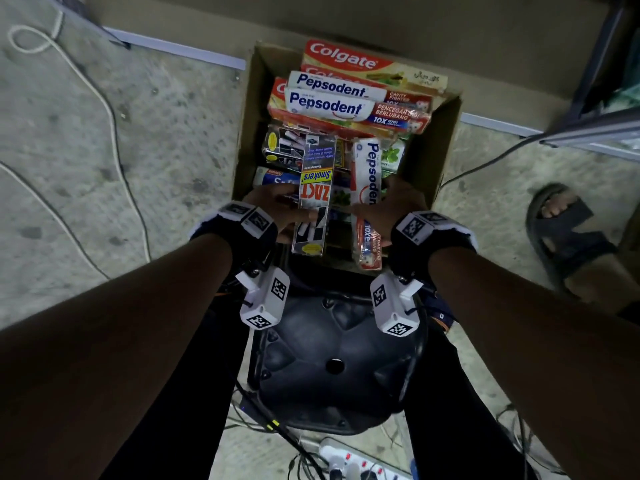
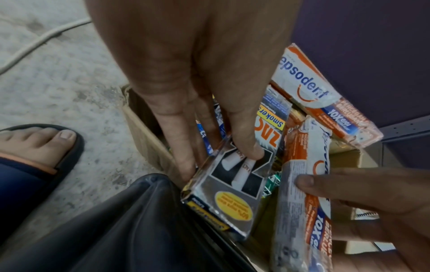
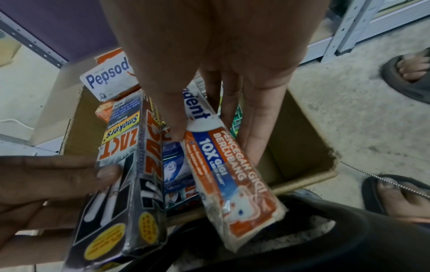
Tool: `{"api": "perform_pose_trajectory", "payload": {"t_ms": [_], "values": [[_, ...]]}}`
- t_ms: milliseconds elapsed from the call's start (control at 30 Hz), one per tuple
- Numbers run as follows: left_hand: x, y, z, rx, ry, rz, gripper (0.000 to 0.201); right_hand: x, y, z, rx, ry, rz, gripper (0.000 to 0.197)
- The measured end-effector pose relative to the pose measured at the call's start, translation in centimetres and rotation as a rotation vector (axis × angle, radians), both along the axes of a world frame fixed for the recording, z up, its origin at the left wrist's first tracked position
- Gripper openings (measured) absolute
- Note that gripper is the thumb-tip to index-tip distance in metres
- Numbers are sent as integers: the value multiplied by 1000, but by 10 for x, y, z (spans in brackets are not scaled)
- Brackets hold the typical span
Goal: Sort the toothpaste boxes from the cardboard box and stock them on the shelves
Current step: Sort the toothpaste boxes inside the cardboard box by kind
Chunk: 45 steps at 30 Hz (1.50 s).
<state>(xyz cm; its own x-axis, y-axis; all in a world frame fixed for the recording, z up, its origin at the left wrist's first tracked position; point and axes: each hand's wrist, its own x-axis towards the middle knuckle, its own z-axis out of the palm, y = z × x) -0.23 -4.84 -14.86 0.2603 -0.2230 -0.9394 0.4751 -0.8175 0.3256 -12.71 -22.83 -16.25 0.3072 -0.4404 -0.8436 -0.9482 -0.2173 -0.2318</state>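
Observation:
An open cardboard box (image 1: 446,133) on the floor holds several toothpaste boxes: Colgate (image 1: 349,60) and Pepsodent (image 1: 332,105) packs lie at its far end. My left hand (image 1: 277,209) grips a silver and black Zact Smokers box (image 1: 313,195), thumb on its face and fingers under it, as the left wrist view shows on the Zact box (image 2: 235,185). My right hand (image 1: 391,206) pinches a white and orange Pepsodent box (image 1: 367,202), seen close in the right wrist view as the Pepsodent box (image 3: 232,174). Both boxes are lifted above the carton's near end.
A black plastic stool seat (image 1: 332,358) sits between my legs, right against the carton's near edge. Cables (image 1: 104,109) run over the concrete floor at left. A sandalled foot (image 1: 561,223) stands at right. A metal shelf frame (image 1: 602,57) rises at the far right. A power strip (image 1: 349,462) lies below.

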Motion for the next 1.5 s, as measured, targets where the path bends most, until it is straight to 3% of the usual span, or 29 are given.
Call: {"api": "perform_pose_trajectory", "payload": {"t_ms": [67,133,433,600,733,867,1100,1267,1400,1500], "values": [[-1,1,10,-14,-2,3,33,-2,-3,8,5,-14,-3,65],[-2,0,24,-23,25,41,32,-4,-6,21,-2,-29,-24,66],[-15,0,116,-77,79,176,64,-24,-8,115,-12,-105,-80,72],[-29,12,177,-120,68,186,48,-37,-2,179,8,-129,-135,67],[-38,26,223,-136,56,185,46,-47,7,231,53,-135,-209,56],[-45,35,271,-171,26,164,35,-54,14,283,62,-155,-243,58],[-50,37,358,-281,-43,120,40,-63,16,372,72,-239,-347,67],[-50,33,422,-338,-151,101,54,-71,6,440,13,-318,-342,54],[-47,26,468,-396,-131,177,63,-72,0,492,13,-400,-373,52],[-44,21,502,-466,-177,142,61,-75,-1,525,-6,-473,-375,56]]}}
